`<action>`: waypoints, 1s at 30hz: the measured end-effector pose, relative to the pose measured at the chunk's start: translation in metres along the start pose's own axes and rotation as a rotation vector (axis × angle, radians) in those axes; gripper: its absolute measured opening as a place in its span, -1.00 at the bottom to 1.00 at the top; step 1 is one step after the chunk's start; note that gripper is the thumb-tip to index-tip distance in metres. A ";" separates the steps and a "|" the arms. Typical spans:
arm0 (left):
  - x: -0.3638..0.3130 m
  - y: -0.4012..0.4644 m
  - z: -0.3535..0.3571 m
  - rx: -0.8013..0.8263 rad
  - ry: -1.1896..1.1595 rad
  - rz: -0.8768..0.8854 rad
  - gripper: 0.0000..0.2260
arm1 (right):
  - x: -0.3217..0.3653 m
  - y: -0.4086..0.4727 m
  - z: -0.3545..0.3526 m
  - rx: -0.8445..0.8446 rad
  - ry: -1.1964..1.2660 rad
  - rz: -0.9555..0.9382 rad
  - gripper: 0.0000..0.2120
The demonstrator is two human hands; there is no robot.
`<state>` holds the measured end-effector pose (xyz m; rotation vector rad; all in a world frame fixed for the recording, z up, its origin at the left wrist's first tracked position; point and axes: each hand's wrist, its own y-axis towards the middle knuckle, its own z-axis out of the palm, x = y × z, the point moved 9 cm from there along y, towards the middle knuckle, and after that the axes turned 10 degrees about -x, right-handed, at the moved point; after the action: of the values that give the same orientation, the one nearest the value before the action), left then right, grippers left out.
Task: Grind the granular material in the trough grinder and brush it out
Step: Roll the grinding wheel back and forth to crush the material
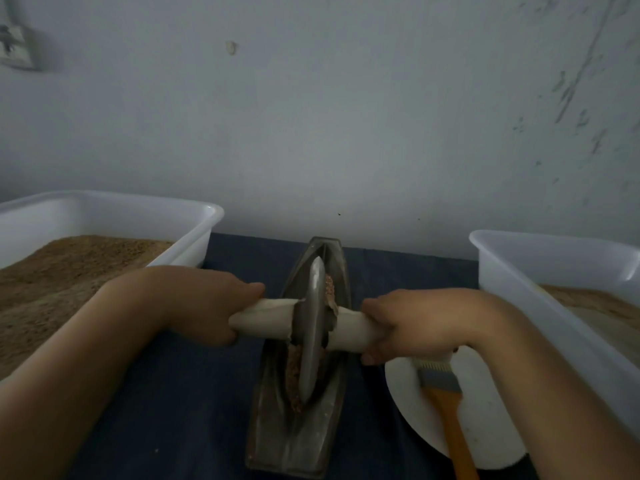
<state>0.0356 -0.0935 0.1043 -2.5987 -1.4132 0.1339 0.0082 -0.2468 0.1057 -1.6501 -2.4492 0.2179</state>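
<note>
Metal wheel (313, 327) between left hand (204, 303), right hand (412, 323).

A single head-worn wide-angle camera looks forward and down from close above the worktop (180, 393), facing a wall (346, 116) that fills the upper half. Both forearms reach in from the bottom corners, and the grinder (298, 427) sits centred, near the lens. Edges bend with the wide lens.

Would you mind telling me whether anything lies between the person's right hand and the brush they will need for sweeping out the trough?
Nothing visible blocks it. The brush lies on the white plate directly under the right hand, but that hand and the left hand are both gripping the grinding wheel's handle.
</note>
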 end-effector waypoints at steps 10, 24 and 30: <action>0.024 0.040 -0.005 -0.381 0.064 -0.120 -0.75 | -0.025 0.036 -0.012 -0.373 -0.088 0.102 -0.75; 0.027 0.048 -0.010 -0.624 0.136 -0.134 -0.67 | -0.030 0.044 -0.015 -0.590 -0.241 0.070 -0.77; 0.009 0.022 0.001 -0.193 0.030 -0.048 -0.74 | -0.012 0.021 -0.004 -0.177 -0.029 0.039 -0.75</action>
<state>0.0584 -0.0976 0.0988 -2.7021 -1.5480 -0.0501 0.0323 -0.2502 0.1045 -1.7776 -2.5233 0.0305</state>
